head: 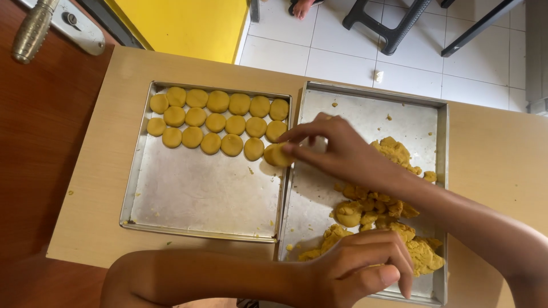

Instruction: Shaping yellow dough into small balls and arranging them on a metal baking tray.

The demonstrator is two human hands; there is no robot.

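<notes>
We see the right hand (pixel 337 149), at centre frame, pinching a round yellow dough disc (pixel 278 155) between thumb and fingertips, over the right edge of the left metal tray (pixel 194 199). Rows of flattened discs (pixel 217 121) fill that tray's upper part. At lower centre, the left hand (pixel 357 265) curls, fingers bent, onto the crumbly yellow dough pile (pixel 394 219) in the right tray (pixel 365 117).

The left hand (pixel 357 268) is covering part of the dough heap (pixel 394 219); the bottom edge is cutting off the right tray (pixel 371 114), and the top edge a foot (pixel 301 7).
</notes>
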